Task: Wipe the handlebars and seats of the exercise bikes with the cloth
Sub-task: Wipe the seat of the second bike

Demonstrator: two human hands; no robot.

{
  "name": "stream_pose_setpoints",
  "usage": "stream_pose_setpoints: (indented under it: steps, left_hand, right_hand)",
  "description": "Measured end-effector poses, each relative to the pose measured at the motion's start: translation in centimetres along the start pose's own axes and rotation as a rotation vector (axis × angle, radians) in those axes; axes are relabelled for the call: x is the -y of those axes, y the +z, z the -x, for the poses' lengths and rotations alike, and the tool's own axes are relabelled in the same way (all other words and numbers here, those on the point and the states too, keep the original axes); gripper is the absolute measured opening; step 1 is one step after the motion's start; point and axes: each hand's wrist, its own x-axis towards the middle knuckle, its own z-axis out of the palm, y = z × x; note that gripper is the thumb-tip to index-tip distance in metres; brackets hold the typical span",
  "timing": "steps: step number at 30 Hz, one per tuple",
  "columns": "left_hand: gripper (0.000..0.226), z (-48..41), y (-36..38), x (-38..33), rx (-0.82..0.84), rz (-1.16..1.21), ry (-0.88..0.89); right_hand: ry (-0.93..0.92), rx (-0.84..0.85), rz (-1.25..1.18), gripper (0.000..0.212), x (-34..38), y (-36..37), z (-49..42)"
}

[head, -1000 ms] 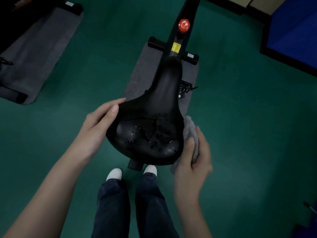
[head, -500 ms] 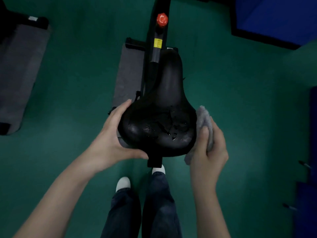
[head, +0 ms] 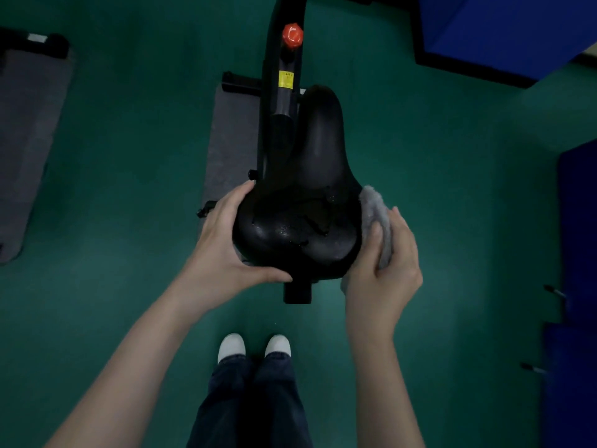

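1. The left hand [head: 219, 247] grips the left rear edge of the black bike saddle [head: 300, 227], thumb now wrapped along its back
2. The saddle sits between both hands, wet specks on top
3. The grey cloth [head: 374, 208] stays against its right edge, clutched in the right hand [head: 387, 273]

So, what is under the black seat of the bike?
Below the seat a black bar end sticks out at the rear, and a grey mat lies on the floor. The seat hides its own mount and part of the mat.
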Motion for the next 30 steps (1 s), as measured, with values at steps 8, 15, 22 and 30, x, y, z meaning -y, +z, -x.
stream_pose_setpoints:
  steps: [8,15,22,30]
  left_hand:
    - [0.116,-0.1,0.2,-0.3,-0.022,-0.006,-0.004]
    - [0.116,0.0,0.2,-0.4,-0.014,0.015,-0.017]
    - [0.123,-0.1,0.1,0.0,0.006,0.012,-0.047]
    - [0.122,-0.3,0.4,0.3,-0.022,0.056,-0.017]
  right_hand:
    - [-0.385,0.360,0.105,0.024,1.9,0.9,-0.5]
    - [-0.069,0.224,0.054,0.026,1.5,-0.2,-2.1]
    - [-0.106,0.317,0.102,0.022,2.6,1.0,-4.4]
    - [-0.408,0.488,0.137,0.027,4.5,2.4,-2.0]
